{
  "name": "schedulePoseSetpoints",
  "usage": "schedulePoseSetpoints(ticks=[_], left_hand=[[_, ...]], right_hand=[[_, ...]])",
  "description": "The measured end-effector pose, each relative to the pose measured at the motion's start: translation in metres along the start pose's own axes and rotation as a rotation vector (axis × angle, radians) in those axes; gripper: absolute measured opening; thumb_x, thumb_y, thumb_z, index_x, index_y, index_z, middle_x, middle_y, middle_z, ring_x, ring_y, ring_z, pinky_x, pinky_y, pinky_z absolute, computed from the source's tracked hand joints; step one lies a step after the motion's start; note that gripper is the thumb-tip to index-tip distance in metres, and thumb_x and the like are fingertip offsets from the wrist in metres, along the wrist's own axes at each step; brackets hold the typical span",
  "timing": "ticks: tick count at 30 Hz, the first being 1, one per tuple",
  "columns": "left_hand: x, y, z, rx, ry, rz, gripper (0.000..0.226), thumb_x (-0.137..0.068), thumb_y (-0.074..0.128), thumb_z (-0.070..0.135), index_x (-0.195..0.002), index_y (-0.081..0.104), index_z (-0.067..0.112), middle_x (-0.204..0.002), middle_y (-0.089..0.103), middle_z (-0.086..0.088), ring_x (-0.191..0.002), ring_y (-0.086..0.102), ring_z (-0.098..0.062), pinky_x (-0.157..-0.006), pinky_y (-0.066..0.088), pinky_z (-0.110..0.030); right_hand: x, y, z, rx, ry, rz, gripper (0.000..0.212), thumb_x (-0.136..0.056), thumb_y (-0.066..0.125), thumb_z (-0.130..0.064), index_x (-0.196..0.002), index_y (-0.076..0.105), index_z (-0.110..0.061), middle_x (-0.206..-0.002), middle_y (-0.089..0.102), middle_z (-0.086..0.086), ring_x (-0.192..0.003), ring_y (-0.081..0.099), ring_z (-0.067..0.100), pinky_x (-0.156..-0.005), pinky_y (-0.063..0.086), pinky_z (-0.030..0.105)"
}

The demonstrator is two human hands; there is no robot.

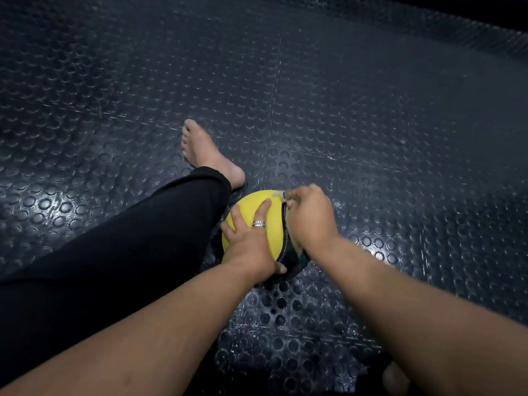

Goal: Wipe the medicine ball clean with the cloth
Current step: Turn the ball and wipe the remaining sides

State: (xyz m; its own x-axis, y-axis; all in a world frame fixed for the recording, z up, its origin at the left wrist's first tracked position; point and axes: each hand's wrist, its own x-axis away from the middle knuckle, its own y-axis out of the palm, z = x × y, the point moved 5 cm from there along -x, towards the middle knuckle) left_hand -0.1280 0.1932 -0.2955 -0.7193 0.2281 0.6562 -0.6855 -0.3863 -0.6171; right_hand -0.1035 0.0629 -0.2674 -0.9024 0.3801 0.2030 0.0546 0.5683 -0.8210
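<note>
We steady the medicine ball (pixel 258 207) with left hand (pixel 251 241), fingers spread flat; right hand (pixel 311 215) fingers grip the cloth (pixel 285 195) against it.

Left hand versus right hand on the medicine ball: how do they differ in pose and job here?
The left hand lies flat with fingers spread on the yellow panel of the medicine ball; the right hand is curled round the cloth. The left hand wears a ring; none shows on the right hand. The left hand holds nothing, while the right presses the cloth along the ball's dark seam. Both touch the ball, which sits on the studded floor.
</note>
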Motion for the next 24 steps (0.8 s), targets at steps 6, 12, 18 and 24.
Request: schedulePoseSetpoints(ticks=[6, 12, 18, 24], left_hand=[[-0.002, -0.002, -0.001, -0.003, 0.019, 0.001, 0.131, -0.064, 0.09, 0.036, -0.145, -0.011, 0.055, -0.152, -0.023, -0.003, -0.143, -0.001, -0.04, -0.112, 0.034, -0.045], [0.004, 0.0, 0.003, -0.004, 0.013, -0.02, 0.13, -0.069, 0.087, 0.035, -0.145, -0.016, 0.055, -0.151, -0.031, -0.003, -0.145, -0.011, -0.038, -0.113, 0.029, -0.046], [-0.002, -0.003, 0.0, 0.019, 0.01, -0.009, 0.133, -0.064, 0.09, 0.035, -0.145, -0.014, 0.055, -0.151, -0.025, -0.002, -0.145, -0.006, -0.038, -0.113, 0.033, -0.046], [0.005, 0.002, 0.005, -0.031, 0.034, -0.011, 0.129, -0.069, 0.087, 0.035, -0.145, -0.016, 0.054, -0.15, -0.032, -0.003, -0.144, -0.012, -0.038, -0.112, 0.032, -0.046]], right_hand=[[0.024, -0.005, -0.003, -0.045, -0.085, 0.019, 0.027, -0.085, 0.049, 0.001, -0.103, 0.068, -0.007, -0.106, 0.058, 0.008, -0.099, 0.057, 0.027, -0.089, 0.043, 0.028], [-0.024, -0.004, 0.014, -0.104, 0.183, -0.088, 0.019, -0.092, 0.053, -0.011, -0.103, 0.067, -0.012, -0.103, 0.067, 0.005, -0.085, 0.055, 0.013, -0.071, 0.036, 0.018], [0.028, -0.009, 0.01, -0.108, 0.013, 0.061, 0.021, -0.092, 0.053, -0.009, -0.108, 0.066, -0.008, -0.101, 0.049, -0.005, -0.095, 0.053, 0.012, -0.084, 0.033, 0.012], [-0.002, -0.007, 0.023, -0.124, 0.092, 0.001, 0.019, -0.092, 0.053, -0.01, -0.105, 0.067, -0.009, -0.105, 0.059, 0.004, -0.089, 0.055, 0.014, -0.077, 0.036, 0.015]])
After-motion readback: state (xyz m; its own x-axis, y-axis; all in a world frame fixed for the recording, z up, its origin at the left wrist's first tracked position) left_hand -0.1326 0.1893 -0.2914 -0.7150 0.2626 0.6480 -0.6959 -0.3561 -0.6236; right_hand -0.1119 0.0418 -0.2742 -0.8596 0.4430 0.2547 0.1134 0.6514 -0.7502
